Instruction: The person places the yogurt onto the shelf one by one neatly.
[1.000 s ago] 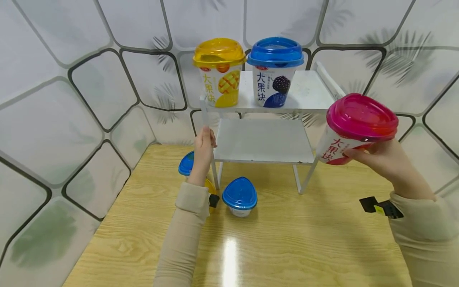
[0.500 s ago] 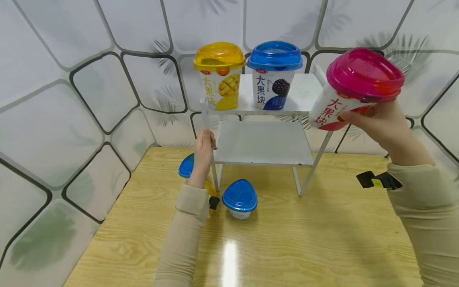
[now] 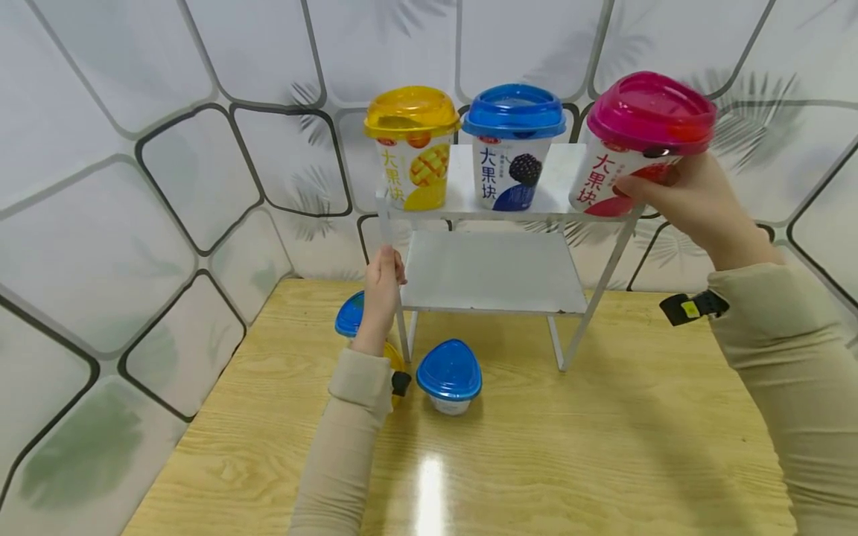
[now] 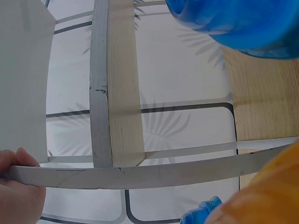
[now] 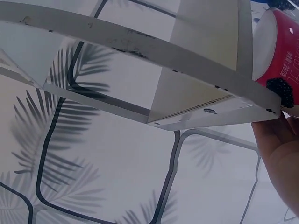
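The pink-lidded cup [image 3: 637, 141], judged by its make, should be fairly light, with a thin, smooth wall that yields slightly under hard squeezing and may slip in a loose grasp; whether it is full cannot be told. The sounder hold is around the body just below the rim, since the lid might come away if lifted alone. The right hand [image 3: 690, 201] grips it there, thumb across the front, its other fingers mostly hidden. The cup leans slightly rightward at the right end of the upper shelf [image 3: 462, 175], beside the blue-lidded cup [image 3: 515, 145]; base contact is unclear. Its lid is glossy, translucent magenta; the tapering white body bears red characters and a red lower patch. The left hand [image 3: 382, 283] has its fingers curled around the rack's left leg [image 3: 384, 219].
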`<state>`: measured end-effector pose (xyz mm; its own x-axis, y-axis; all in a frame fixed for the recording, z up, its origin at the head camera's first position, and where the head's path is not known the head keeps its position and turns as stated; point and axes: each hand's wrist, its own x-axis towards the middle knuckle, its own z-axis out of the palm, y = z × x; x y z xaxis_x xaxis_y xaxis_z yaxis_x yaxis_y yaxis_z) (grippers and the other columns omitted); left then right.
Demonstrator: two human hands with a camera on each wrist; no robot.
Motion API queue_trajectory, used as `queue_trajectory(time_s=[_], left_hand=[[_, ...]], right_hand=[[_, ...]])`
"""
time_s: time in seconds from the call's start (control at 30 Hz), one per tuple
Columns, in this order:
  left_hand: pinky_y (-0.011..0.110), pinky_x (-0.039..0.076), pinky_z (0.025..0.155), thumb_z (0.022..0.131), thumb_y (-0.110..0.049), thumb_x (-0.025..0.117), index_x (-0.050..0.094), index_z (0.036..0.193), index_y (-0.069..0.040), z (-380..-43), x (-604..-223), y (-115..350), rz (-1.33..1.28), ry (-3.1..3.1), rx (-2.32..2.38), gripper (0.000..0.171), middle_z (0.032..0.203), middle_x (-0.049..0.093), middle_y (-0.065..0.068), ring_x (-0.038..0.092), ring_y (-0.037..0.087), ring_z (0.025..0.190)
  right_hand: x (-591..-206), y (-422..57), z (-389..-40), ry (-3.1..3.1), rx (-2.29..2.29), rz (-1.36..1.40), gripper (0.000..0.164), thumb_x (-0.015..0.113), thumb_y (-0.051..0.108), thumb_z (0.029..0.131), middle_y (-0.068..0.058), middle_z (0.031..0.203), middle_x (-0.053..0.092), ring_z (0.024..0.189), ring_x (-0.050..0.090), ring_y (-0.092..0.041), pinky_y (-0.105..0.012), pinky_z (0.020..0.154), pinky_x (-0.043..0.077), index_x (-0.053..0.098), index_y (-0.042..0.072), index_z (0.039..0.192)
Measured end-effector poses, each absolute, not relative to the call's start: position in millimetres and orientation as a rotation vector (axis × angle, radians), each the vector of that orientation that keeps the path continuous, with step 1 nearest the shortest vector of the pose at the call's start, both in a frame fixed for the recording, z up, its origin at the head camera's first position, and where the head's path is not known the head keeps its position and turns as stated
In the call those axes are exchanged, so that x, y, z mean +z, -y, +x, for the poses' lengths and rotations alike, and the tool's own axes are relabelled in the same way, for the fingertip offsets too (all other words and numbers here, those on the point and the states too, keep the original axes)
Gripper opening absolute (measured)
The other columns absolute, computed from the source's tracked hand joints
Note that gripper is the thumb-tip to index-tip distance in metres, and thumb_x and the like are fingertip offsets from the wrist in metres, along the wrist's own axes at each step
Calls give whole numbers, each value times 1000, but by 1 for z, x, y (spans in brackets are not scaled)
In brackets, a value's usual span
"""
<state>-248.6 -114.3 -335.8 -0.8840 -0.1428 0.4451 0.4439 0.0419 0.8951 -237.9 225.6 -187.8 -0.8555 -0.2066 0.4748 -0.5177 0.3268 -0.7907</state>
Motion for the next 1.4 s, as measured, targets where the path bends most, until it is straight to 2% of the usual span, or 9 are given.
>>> queue_trajectory(time_s=[0.2, 0.47, 0.73, 0.8, 1.03, 1.27, 1.4], left_hand=[[31, 36, 60, 98, -29, 23, 35, 69, -7, -248, -337, 114, -306, 1904, -1897, 38, 58, 30, 3, 30, 17, 53], [35, 35, 60, 99, -25, 22, 35, 68, -7, -249, -335, 115, -313, 1917, -1903, 38, 57, 29, 3, 29, 13, 51], [38, 35, 60, 99, -25, 23, 35, 68, -6, -249, -335, 115, -303, 1916, -1903, 38, 57, 29, 3, 29, 13, 51], [39, 36, 61, 99, -26, 23, 35, 68, -7, -249, -335, 115, -300, 1917, -1896, 38, 57, 29, 3, 30, 15, 52], [41, 35, 61, 99, -27, 23, 35, 69, -7, -248, -335, 114, -312, 1907, -1904, 38, 59, 28, 3, 29, 36, 59], [33, 35, 60, 99, -26, 22, 35, 69, -6, -248, -335, 114, -335, 1908, -1889, 38, 59, 28, 4, 29, 40, 60], [36, 35, 61, 99, -27, 22, 35, 70, -7, -249, -335, 114, -332, 1906, -1899, 37, 59, 28, 4, 28, 43, 62]], right_hand=[[-192, -224, -246, 2283, 1552, 659, 50, 61, -1, 80, -4, 115, 51, 97, 52, -15, -13, 72, 44, 43, 12, 125], [-194, -219, -250, 2030, 1839, 803, 69, 62, -15, 73, -13, 119, 44, 101, 51, -20, -16, 74, 45, 31, 12, 128], [-194, -219, -253, 2290, 1555, 533, 68, 64, 3, 79, -9, 121, 44, 92, 54, -14, -15, 71, 45, 23, 23, 130], [-195, -220, -254, 2321, 1507, 505, 68, 64, 6, 80, -9, 122, 44, 91, 54, -13, -16, 72, 45, 22, 25, 131], [-196, -219, -255, 2343, 1456, 515, 63, 62, 10, 83, -10, 121, 45, 94, 54, -13, -21, 77, 45, 25, 25, 131], [-198, -221, -258, 2337, 1459, 519, 61, 60, 11, 84, -9, 121, 45, 97, 53, -13, -21, 79, 44, 25, 24, 131], [-200, -221, -260, 2324, 1454, 545, 59, 59, 10, 84, -8, 120, 46, 96, 53, -12, -20, 78, 44, 26, 23, 131]])
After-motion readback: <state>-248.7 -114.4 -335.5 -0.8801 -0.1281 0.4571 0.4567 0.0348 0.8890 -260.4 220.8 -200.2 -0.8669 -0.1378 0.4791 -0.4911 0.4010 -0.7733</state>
